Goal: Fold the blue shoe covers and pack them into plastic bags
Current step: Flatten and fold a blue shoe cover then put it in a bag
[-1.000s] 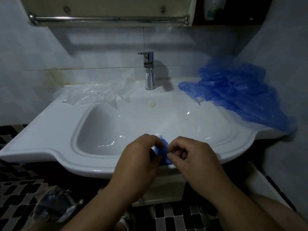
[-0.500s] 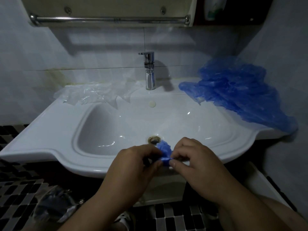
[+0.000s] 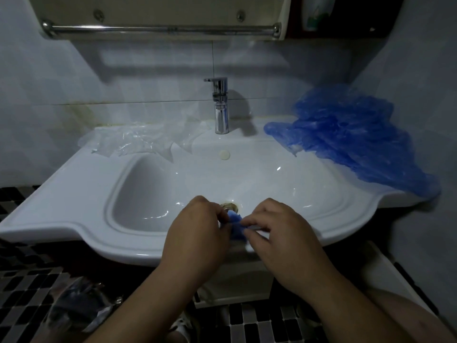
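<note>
Fingers (image 3: 254, 222) of the left hand (image 3: 197, 233) and right hand (image 3: 284, 238) curl inward, pinching a small folded blue shoe cover (image 3: 236, 226) between them just above the sink (image 3: 74, 219) basin, near the drain (image 3: 229, 206). The thin film will likely spring open if either pinch eases, or drop toward the drain. The plastic bags (image 3: 138, 142) lie well apart at the back left, so reaching them frees one hand and risks the fold.

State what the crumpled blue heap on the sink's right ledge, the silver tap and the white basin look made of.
Crumpled blue heap: thin plastic film, translucent, crinkled. Silver tap: polished metal, probably chromed, mirror-like. White basin: likely glazed ceramic, sharp highlights.
</note>
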Demonstrator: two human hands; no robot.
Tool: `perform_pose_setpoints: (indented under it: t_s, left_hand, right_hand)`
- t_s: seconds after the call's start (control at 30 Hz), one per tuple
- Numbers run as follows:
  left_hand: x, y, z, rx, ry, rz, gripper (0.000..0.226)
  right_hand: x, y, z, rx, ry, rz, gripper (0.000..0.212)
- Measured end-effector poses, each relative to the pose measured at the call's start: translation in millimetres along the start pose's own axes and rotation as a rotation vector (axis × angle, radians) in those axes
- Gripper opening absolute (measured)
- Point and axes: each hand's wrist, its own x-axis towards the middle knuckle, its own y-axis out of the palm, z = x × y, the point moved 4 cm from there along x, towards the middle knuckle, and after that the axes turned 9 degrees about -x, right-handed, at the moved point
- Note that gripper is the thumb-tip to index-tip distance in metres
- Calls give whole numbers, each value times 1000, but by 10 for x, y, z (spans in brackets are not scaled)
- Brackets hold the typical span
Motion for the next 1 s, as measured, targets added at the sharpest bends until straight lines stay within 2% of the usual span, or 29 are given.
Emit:
perform_pose_setpoints:
  t_s: [0.2,0.3,0.4,0.5,0.63,0.83,1.0]
  left_hand:
    - [-24,2,32,-81,5,15,14]
    - [-88,-42,79,-147,45,24,20]
    - [-167,-95,56,-144,97,86,16]
    - [-247,-157,20,-157,161,185,14]
    - [-260,-210,77,-123,188,224,16]
    - [-104,-85,111,-40,143,200,5]
    - [20,8,130,-154,11,193,9]
  right_hand:
    - [-18,-19,56,-5,-91,80,15]
    - [-64,-63,43,33,-107,104,18]
    - [-108,-101,27,36,-105,71,19]
    - [-107,-99,27,56,-97,54,13]
    - [-100,-102,39,77,-87,103,6]
    - [-20,-83,63,59,21,137,21]
    - [97,-25,59,-65,192,93,28]
